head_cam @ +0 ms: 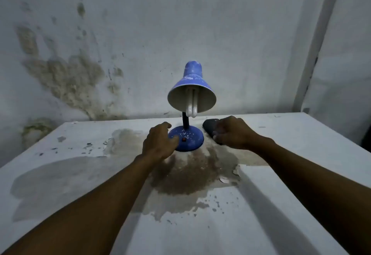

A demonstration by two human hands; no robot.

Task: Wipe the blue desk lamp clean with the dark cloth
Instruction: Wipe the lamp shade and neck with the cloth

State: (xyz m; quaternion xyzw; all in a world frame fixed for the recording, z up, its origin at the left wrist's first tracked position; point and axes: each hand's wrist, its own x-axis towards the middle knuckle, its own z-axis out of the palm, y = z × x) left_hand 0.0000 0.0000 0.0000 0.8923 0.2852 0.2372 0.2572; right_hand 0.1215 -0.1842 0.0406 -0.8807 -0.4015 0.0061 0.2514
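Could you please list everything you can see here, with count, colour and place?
Desk lamp: one, blue, upright mid-table, shade facing the camera.
Bulb: one, white, inside the shade.
Switch: one, red, on the lamp base.
Cloth: one, dark, right of the base.
Table: one, white, stained brown, paint flaking.
Wall: one, whitish, mouldy at left.
Left hand: one, open, on the base's left edge.
Right hand: one, grip closed on the cloth.

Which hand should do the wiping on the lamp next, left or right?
Right. The right hand is already closed on the dark cloth beside the lamp base. The left hand rests on the base's other side, better suited to steadying the lamp.
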